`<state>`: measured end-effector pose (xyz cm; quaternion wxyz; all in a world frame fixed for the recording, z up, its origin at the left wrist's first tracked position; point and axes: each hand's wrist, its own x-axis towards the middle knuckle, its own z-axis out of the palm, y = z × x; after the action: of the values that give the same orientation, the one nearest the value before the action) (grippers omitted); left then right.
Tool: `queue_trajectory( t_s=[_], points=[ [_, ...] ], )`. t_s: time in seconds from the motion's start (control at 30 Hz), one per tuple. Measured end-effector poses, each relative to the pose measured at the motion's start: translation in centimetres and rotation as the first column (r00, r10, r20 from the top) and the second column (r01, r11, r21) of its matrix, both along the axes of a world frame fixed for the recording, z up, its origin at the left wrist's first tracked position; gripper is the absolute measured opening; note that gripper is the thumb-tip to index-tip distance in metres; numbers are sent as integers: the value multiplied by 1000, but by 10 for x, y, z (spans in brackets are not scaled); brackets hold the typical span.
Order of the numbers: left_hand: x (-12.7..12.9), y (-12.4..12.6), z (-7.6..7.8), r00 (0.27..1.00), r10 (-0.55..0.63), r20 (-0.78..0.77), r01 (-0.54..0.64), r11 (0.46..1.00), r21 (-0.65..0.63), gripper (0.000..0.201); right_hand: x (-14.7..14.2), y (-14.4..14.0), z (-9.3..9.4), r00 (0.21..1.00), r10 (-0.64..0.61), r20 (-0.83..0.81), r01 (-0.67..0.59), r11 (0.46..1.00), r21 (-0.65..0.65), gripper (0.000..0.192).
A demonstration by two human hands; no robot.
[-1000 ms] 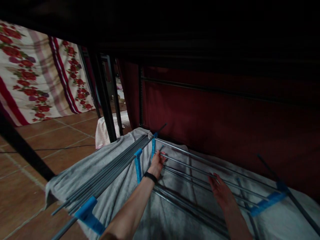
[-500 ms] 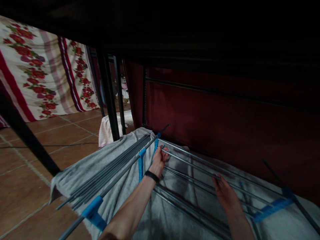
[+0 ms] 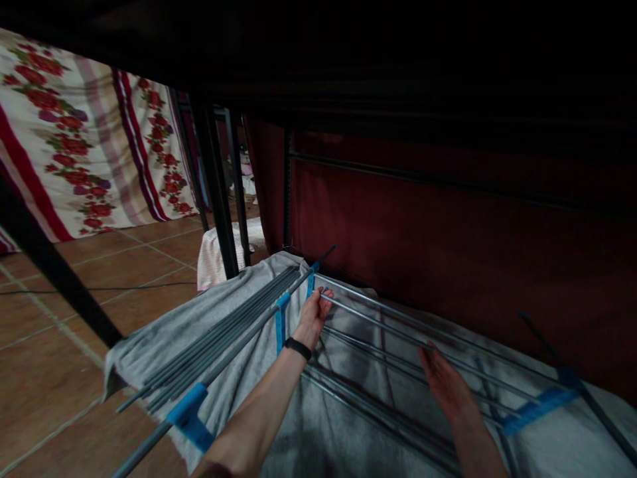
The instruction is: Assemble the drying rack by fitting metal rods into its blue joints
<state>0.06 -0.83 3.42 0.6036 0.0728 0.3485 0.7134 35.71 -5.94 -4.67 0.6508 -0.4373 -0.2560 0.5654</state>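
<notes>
My left hand (image 3: pixel 313 313), with a black band on its wrist, pinches one end of a thin grey metal rod (image 3: pixel 378 323). That end lies close to a blue plastic bracket (image 3: pixel 311 284) on a long grey pole (image 3: pixel 251 330). Farther along the same rod, my right hand (image 3: pixel 444 378) has its fingertips on it, palm partly turned up. Beyond it runs a parallel rod (image 3: pixel 398 307), reaching from the left pole to a blue bracket (image 3: pixel 540 410) on the right. More blue brackets (image 3: pixel 190 415) sit along the left pole.
Several loose rods (image 3: pixel 223 335) lie bundled left of the pole on a grey blanket (image 3: pixel 348 425). More rods (image 3: pixel 373 415) rest below my hands. Black frame posts (image 3: pixel 216 192) stand left, a dark red cloth (image 3: pixel 448 232) hangs behind, and a dark surface is overhead.
Both hands keep their places on the rod, with my right hand shifted very slightly left and up in view. The camera view has moved a little.
</notes>
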Motion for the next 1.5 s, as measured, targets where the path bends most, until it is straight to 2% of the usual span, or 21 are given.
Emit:
queue_trajectory(
  t_s=[0.13, 0.27, 0.43, 0.53, 0.6, 0.67, 0.77, 0.87, 0.97, 1.1, 1.23, 1.5],
  points=[
    [0, 0, 1, 997, 17, 81, -18, 1000, 13, 12, -7, -1, 3, 998, 18, -57, -21, 999, -45, 22],
    [-1, 0, -1, 997, 22, 69, -22, 1000, -2, 11, -13, 0, 6, 991, 33, -127, -42, 997, -63, 27],
    [-7, -2, -18, 978, 95, -186, -112, 991, -80, 10, -18, -1, 8, 979, 41, -200, -56, 996, -71, 24],
    [-12, -5, -34, 902, 242, -357, -290, 953, -86, 14, -24, -2, 11, 975, 46, -219, -62, 996, -68, 25],
    [-14, -4, -42, 809, 353, -470, -428, 902, -58, 22, -28, -2, 14, 970, 47, -238, -66, 995, -72, 28],
    [-16, 1, -45, 725, 404, -558, -487, 873, -1, 29, -33, -2, 17, 966, 49, -254, -70, 995, -76, 33],
    [-18, 12, -44, 665, 391, -636, -437, 895, 93, 39, -37, -2, 19, 967, 32, -253, -52, 996, -72, 38],
    [-20, 19, -44, 584, 333, -740, -353, 925, 138, 34, -39, -1, 19, 976, 32, -217, -45, 998, -52, 40],
    [-23, 20, -49, 448, 281, -849, -298, 942, 154, 32, -41, 1, 18, 986, 14, -168, -19, 999, -27, 44],
    [-26, 18, -56, 365, 221, -904, -277, 953, 121, 35, -47, 0, 15, 989, -58, -137, 60, 998, 11, 45],
    [-26, 17, -56, 333, 190, -924, -304, 949, 86, 35, -52, -2, 13, 992, -84, -99, 89, 995, 50, 42],
    [-24, 14, -51, 356, 226, -907, -327, 939, 105, 34, -56, 3, 11, 982, -165, -88, 168, 985, 29, 49]
  ],
)
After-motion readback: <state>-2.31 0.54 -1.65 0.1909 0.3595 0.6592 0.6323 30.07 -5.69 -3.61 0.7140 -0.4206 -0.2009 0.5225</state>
